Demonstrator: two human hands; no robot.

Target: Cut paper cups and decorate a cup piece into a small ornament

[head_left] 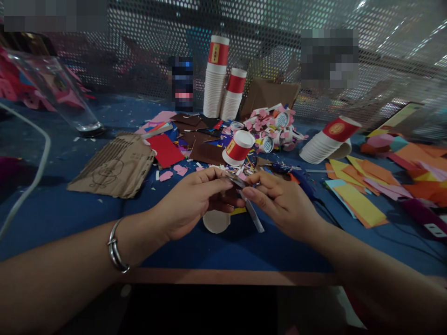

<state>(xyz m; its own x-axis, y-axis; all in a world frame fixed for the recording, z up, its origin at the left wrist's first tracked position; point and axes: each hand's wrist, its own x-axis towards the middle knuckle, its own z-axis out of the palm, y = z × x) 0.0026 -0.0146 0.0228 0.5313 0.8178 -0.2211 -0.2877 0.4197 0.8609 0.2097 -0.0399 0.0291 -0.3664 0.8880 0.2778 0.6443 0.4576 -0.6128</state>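
My left hand (195, 200) and my right hand (282, 200) meet above the blue table near its front edge. Both pinch a small dark brown piece (232, 191), which my fingers partly cover. A thin greyish piece (237, 181) shows between the fingertips; what it is I cannot make out. Below the hands, a clear strip (254, 214) slants down to the right, and a round pale disc (216, 221) lies on the table. Just behind the hands stands a red and white paper cup (239, 148), upside down, amid paper scraps.
Tall cup stacks (214, 88) stand at the back, and a tilted stack (328, 139) lies right. Cardboard (113, 165) and a clear glass (66, 93) are left. Coloured papers (363, 200), a dark blue tool (303, 181) and cables lie right. A mesh panel (139, 56) rises behind.
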